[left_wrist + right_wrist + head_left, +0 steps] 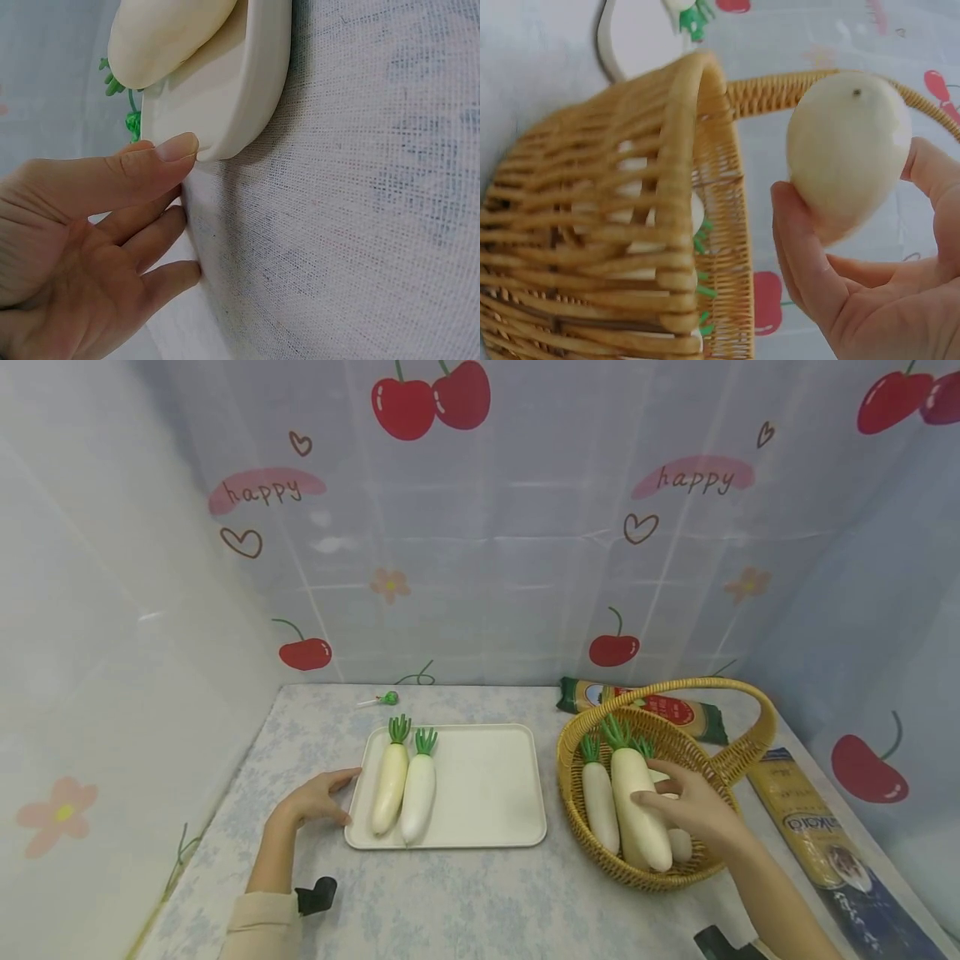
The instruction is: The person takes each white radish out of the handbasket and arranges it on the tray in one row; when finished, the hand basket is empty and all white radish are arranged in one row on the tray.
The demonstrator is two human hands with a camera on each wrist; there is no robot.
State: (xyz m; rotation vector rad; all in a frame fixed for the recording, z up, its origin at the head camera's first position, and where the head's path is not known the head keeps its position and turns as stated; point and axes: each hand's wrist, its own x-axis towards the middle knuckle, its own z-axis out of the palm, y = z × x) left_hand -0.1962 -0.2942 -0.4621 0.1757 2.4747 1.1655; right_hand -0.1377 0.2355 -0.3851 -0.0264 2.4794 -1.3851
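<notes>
My right hand (693, 806) grips a thick white radish (633, 793) with green leaves, thumb on one side and fingers on the other. In the right wrist view the radish's rounded end (847, 142) stands above the basket rim. Several more white radishes lie in the wicker basket (573, 810). My left hand (315, 797) is at the left edge of a white tray (487, 785), its thumb (176, 148) touching the rim at a corner and its other fingers loosely spread beside it. Two radishes (390, 785) lie side by side on the tray's left part.
A green lollipop (388, 698) lies behind the tray. Behind the basket is a green-and-red package (705, 718), and a long gold-and-blue packet (832, 852) lies to its right. The basket's tall handle (761, 727) arches over it. Printed curtains surround the table.
</notes>
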